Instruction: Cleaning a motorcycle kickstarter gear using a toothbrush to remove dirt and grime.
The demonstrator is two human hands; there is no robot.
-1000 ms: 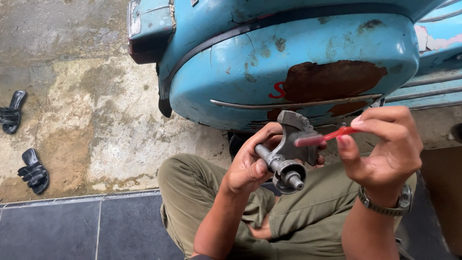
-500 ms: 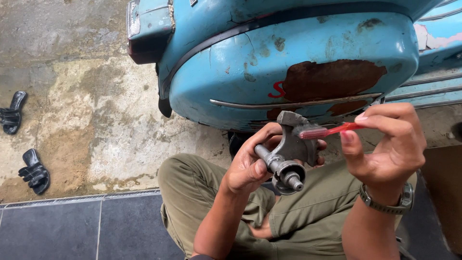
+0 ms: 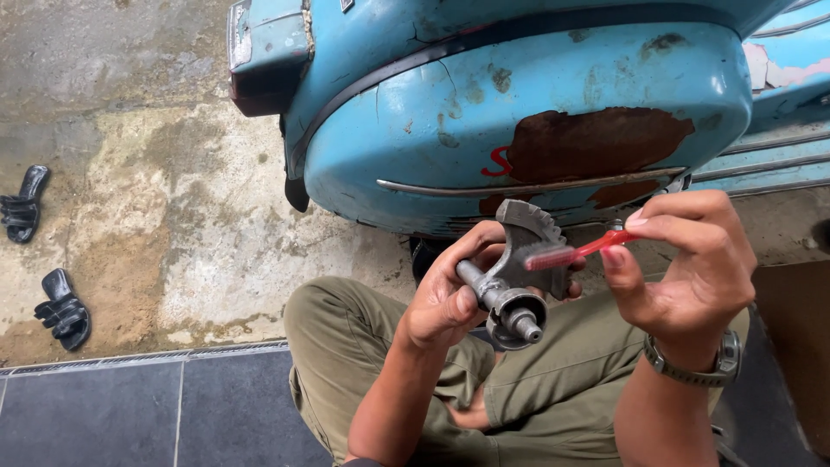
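Shaft [image 3: 500, 298] and toothed sector [image 3: 529, 232] make one grey steel piece, held up over your lap just in front of the scooter's side panel, and by the look of it you should treat it as solid, stiff and fairly heavy for its size. Your left hand [image 3: 450, 298] is closed around it from below, thumb laid along the shaft and fingers wrapped behind the fan-shaped plate. That seems the sound place to hold: the plain round shaft gives a firm grip, while the toothed edge is likely sharp and any oily film would make the metal slippery. Keep your fingers off the stepped end [image 3: 526, 322] that points toward you. Your right hand [image 3: 683, 268] pinches the thin red handle of a toothbrush [image 3: 571, 253] between thumb and fingertips, with its bristle head touching the face of the sector. The brush is light and probably bends, so press gently and let the left hand take the weight. A watch [image 3: 705, 367] sits on your right wrist, above your olive trousers [image 3: 346, 346]. Beyond your hands stands the pale blue scooter [image 3: 519, 104] with a rust patch [image 3: 596, 143] on its panel. Well apart on the stained concrete floor [image 3: 156, 199], to your left, lie two black sandals [image 3: 60, 307].
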